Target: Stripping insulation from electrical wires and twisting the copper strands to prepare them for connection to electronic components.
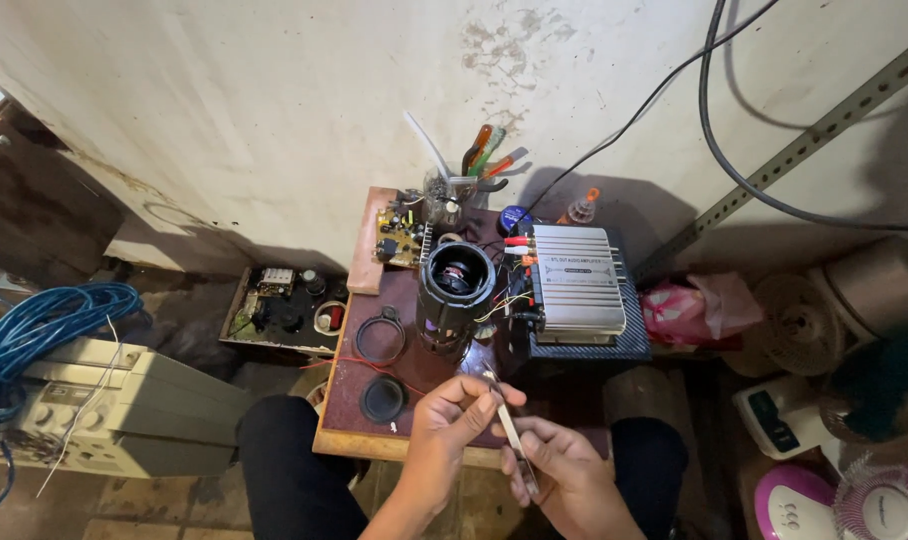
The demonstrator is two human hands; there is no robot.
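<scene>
the small wooden bench (346,440) carries a silver amplifier (577,280), then a black cylindrical speaker housing (455,290) opened at the top with wires hanging out, so disassembly looks underway. below, the left hand (452,425) pinches a thin metal tool (509,432); the right hand (566,478) cradles its lower end.

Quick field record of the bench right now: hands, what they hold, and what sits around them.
left hand: pinches upper end of the thin metal tool
right hand: holds the tool's lower end
bench centre: black cylindrical speaker, open top up
right of it: silver amplifier box, wires plugged in
left of it: black ring, black round cap
back: circuit board, jar of tools
</scene>
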